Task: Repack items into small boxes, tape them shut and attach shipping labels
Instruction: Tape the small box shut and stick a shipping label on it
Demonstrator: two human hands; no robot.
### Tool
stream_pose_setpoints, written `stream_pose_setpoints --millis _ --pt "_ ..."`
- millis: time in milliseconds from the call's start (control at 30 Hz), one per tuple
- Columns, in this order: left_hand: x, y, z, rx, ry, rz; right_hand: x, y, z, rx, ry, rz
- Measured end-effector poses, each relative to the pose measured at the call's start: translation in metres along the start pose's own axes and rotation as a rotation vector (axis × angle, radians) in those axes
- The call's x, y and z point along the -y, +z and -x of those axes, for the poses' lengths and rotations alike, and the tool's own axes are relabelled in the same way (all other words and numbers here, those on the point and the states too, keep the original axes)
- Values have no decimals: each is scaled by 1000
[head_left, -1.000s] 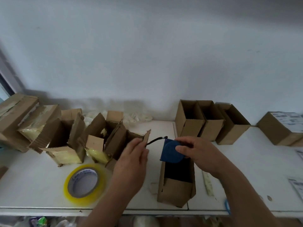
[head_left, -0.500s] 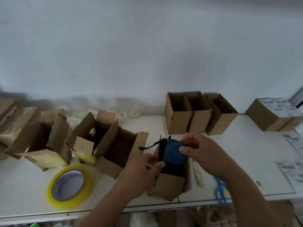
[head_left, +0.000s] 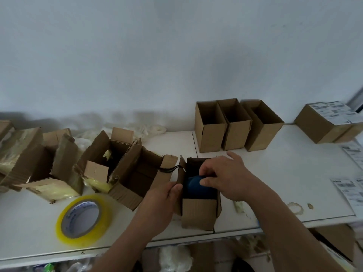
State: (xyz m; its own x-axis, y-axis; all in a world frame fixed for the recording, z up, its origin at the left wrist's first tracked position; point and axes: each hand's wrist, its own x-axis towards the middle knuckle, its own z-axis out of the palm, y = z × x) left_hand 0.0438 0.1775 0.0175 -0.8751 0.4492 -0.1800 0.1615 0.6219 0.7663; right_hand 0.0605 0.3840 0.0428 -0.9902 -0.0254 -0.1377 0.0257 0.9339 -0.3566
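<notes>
A small open cardboard box stands upright near the table's front edge. My right hand grips a blue rounded item that sits partly down inside the box mouth. A black cord from the item hangs out over the box's left flap. My left hand pinches the box's left wall and flap. A roll of yellow packing tape lies flat to the left. Shipping labels lie at the right edge.
Three open empty boxes stand in a row against the wall. Several torn, taped boxes crowd the left half of the white table. A labelled box sits far right. Clutter lies below the table edge.
My right hand has lowered the blue item from above the box into its mouth. My left hand moved from the cord to the box's left side. The view shifted right.
</notes>
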Motion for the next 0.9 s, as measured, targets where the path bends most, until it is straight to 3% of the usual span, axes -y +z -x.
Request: stream_pose_setpoints --millis 200,567,700,900 --pt "2 2 -1 -23 -2 6 -6 3 -11 9 25 -69" --pt "-5 6 4 -30 -17 79 -13 7 -11 -66 20 94" --pt "-9 9 6 -24 -29 116 -17 9 -8 -133 -21 -30" --pt "-4 16 3 -25 -38 181 -18 14 -5 -224 36 -414"
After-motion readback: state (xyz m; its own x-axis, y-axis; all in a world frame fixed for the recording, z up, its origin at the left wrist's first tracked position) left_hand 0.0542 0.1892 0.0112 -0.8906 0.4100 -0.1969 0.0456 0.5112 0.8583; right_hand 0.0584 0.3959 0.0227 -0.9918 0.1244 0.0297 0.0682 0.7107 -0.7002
